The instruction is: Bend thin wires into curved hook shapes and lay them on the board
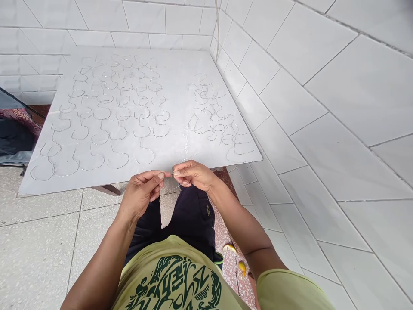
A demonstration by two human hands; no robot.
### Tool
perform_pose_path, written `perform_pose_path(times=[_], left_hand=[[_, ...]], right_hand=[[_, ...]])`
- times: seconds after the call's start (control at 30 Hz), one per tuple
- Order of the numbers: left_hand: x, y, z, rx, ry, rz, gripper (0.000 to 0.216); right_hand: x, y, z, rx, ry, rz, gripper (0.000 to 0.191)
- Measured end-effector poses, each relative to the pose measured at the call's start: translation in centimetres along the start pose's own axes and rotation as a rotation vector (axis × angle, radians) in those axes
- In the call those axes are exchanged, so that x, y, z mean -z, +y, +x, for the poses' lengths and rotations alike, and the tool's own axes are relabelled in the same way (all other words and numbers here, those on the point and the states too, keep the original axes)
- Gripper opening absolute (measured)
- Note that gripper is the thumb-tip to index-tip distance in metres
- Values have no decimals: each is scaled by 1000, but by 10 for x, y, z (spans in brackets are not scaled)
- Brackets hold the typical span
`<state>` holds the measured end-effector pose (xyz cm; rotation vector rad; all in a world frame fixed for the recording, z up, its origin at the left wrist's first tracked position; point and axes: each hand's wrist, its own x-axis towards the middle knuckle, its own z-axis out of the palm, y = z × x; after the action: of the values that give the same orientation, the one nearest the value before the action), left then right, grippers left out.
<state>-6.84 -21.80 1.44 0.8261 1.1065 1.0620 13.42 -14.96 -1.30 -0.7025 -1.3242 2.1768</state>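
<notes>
Between my two hands, just off the front edge of the white table (pixel 180 86), is a thin bent wire (pixel 171 188). My left hand (pixel 146 185) pinches it with thumb and forefinger. Close beside it, my right hand (pixel 192 174) pinches the same wire, its fingertips nearly meeting those of the left. A loop of the wire hangs below the fingers; the parts inside the pinches are hidden. Rows of S-shaped wires (pixel 145 157) cover the left and middle of the tabletop. A loose tangle of curved wires (pixel 211 120) lies on its right side.
Tiled walls (pixel 322 107) border the table at the back and right. A table leg (pixel 108 189) shows under the front edge. Dark fabric (pixel 14 133) on a framed seat stands at the far left. Small yellow objects (pixel 241 268) lie on the floor at lower right.
</notes>
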Motion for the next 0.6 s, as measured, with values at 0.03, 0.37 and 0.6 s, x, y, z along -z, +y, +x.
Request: perform_pose_path(times=[0.03, 0.37, 0.6], left_hand=[[-1, 1, 0, -7, 5, 1, 30], [3, -8, 5, -76, 107, 85, 32], [2, 0, 14, -202, 144, 231, 32]], right_hand=[[-1, 0, 0, 1, 6, -8, 37], [-25, 3, -3, 177, 302, -456, 33], [-37, 6, -6, 265, 304, -652, 28]])
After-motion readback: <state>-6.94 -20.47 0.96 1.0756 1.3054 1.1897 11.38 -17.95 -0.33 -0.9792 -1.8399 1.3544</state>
